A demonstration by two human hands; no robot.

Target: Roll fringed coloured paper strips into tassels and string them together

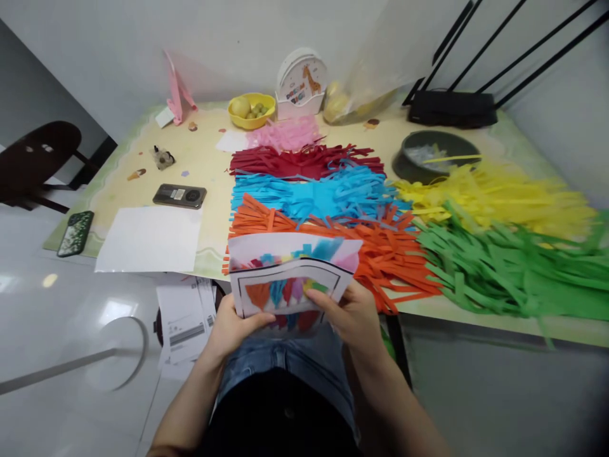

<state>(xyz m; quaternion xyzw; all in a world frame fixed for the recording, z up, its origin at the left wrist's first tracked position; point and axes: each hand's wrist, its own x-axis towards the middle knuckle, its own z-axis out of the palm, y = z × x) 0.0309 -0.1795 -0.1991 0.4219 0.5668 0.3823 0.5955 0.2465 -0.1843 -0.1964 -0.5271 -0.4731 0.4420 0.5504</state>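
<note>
A folded printed sheet with pictures of coloured tassels is held over the table's front edge. My left hand grips its lower left corner, thumb on the front. My right hand holds its right side, with the thumb on the printed pictures. Just behind the sheet lie fringed bundles: orange, blue, dark red and pink. To the right are fringed yellow strips and green strips.
White paper, a dark phone-like device and a green-patterned phone lie left. Behind stand a yellow fruit bowl and a giraffe-printed holder. A dark bowl and black router are at right.
</note>
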